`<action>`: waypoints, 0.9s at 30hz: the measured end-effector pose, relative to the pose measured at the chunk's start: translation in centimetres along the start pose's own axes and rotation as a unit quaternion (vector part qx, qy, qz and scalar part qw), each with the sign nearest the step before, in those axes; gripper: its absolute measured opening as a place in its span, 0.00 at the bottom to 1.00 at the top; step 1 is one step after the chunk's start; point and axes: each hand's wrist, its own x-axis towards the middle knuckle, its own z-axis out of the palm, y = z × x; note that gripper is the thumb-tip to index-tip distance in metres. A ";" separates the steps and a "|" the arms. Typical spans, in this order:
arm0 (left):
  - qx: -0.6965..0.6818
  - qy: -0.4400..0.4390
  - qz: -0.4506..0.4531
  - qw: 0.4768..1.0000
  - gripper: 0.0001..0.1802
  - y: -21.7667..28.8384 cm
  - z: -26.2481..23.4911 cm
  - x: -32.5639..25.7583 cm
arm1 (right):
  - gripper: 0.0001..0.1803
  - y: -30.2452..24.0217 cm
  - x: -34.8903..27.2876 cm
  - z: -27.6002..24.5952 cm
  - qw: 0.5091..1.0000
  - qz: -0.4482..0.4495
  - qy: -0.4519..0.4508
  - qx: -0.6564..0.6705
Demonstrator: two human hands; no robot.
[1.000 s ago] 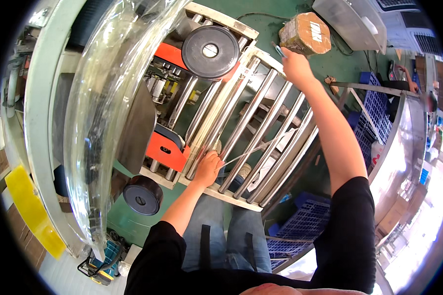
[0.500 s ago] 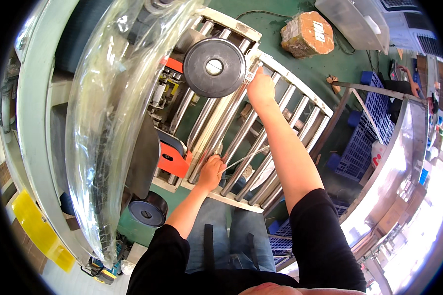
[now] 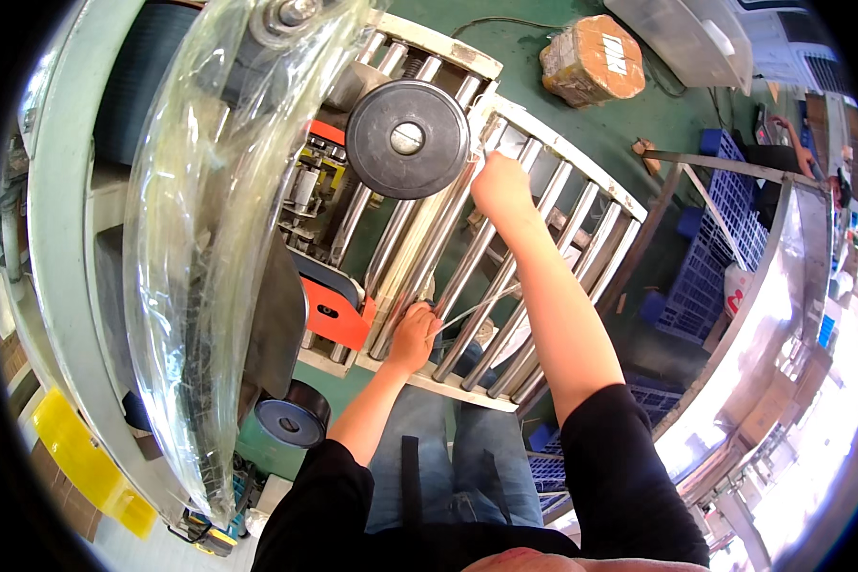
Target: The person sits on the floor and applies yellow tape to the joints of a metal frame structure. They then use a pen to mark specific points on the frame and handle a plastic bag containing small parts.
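Note:
My left hand is closed low on the roller conveyor, against the end of a metal roller. A thin white strand runs from its fingers up to the right across the rollers. My right hand is a fist at the conveyor's upper part, just right of a black round wheel. Whatever lies inside that fist is hidden. Bits of white show by its fingers. Left of my left hand is an orange bracket on the machine.
Clear plastic sheeting hangs over the machine at left. A second black wheel sits lower down. On the green floor are a taped brown parcel and a translucent bin. Blue plastic pallets stand right, beside a metal-topped table.
My right hand has come slightly down and left along the roller. My left hand stays at nearly the same spot, still with the strand. The view has shifted a little.

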 end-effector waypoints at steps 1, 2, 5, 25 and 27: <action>-0.001 0.001 -0.001 1.000 0.13 0.0 0.1 0.0 | 0.13 0.1 -0.5 -0.9 0.999 0.025 0.029 0.036; -0.003 0.001 -0.003 1.000 0.13 -0.1 0.0 -0.2 | 0.13 0.5 -0.4 -1.1 0.991 0.022 0.097 0.086; -0.008 -0.001 0.001 1.000 0.13 0.0 0.0 0.1 | 0.13 2.7 2.4 -2.1 0.954 0.011 0.239 0.178; -0.029 -0.005 -0.002 1.000 0.13 0.2 0.5 0.9 | 0.09 5.9 12.9 2.8 0.942 0.200 0.168 0.211; -0.042 -0.019 0.003 0.999 0.13 0.3 0.9 1.3 | 0.07 7.9 14.2 3.5 0.904 0.239 0.190 0.299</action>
